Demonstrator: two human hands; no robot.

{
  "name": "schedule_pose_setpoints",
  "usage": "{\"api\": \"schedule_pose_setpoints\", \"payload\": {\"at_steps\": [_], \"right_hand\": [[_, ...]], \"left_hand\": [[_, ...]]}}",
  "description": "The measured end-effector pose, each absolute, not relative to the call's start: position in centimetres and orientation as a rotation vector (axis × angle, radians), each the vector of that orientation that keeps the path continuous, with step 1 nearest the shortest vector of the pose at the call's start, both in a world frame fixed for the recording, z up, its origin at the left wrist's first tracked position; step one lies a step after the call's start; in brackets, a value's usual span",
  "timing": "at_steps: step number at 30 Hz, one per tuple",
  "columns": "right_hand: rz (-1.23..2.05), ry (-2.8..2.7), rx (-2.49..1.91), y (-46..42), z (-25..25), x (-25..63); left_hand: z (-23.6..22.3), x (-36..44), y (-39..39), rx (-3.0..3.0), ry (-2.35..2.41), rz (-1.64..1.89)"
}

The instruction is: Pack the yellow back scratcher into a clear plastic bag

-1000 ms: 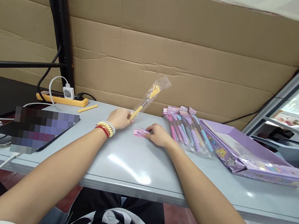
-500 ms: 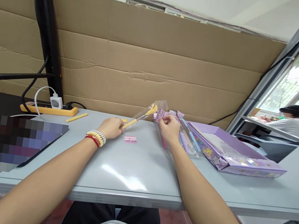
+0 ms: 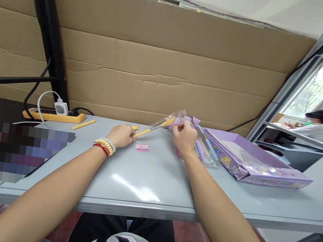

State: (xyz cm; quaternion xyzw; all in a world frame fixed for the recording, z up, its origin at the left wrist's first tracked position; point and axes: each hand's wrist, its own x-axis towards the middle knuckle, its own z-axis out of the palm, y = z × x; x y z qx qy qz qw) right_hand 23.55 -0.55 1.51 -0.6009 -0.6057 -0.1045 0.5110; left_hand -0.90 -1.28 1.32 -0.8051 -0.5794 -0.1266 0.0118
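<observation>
My left hand (image 3: pixel 122 135) is closed round the near end of a yellow pen (image 3: pixel 142 133), which slants up to the right. A yellow ornament (image 3: pixel 168 121) tops its far end, inside a clear plastic sleeve (image 3: pixel 180 114). Close to that end, my right hand (image 3: pixel 184 136) pinches at the plastic; exactly what lies between its fingertips is hidden. Under and beside the right hand are several pens in clear packets (image 3: pixel 204 149), purple and blue ones among them. A small pink label (image 3: pixel 142 147) lies flat near my left hand, and a small yellow piece (image 3: pixel 135 127) sits just behind it.
An open purple box (image 3: pixel 274 180) stands on the right of the grey table (image 3: pixel 147 175). At the left are a yellow stick (image 3: pixel 83 124), a power strip (image 3: pixel 49 115) with a white charger, and a blurred-out tablet (image 3: pixel 29 154). Cardboard (image 3: pixel 169 65) lines the back.
The yellow pen's ornamented end has shifted right and slightly lower, up against my right hand's fingers. Both hands keep their grip, and the camera view has tilted slightly down.
</observation>
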Motion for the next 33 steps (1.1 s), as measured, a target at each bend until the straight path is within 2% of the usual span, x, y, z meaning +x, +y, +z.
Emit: {"api": "schedule_pose_setpoints", "payload": {"at_steps": [17, 27, 33], "right_hand": [[-0.29, -1.231, -1.271, 0.9, 2.0, 26.0], [0.044, -1.177, -1.125, 0.9, 2.5, 26.1], [-0.007, -1.122, -1.209, 1.2, 2.4, 26.5]], "left_hand": [[1.6, -1.1, -1.4, -2.495, -1.812, -0.388], [1.8, -1.4, -1.3, -2.45, -1.864, -0.362], [1.9, -1.5, -1.4, -2.457, -1.866, -0.354]]}}
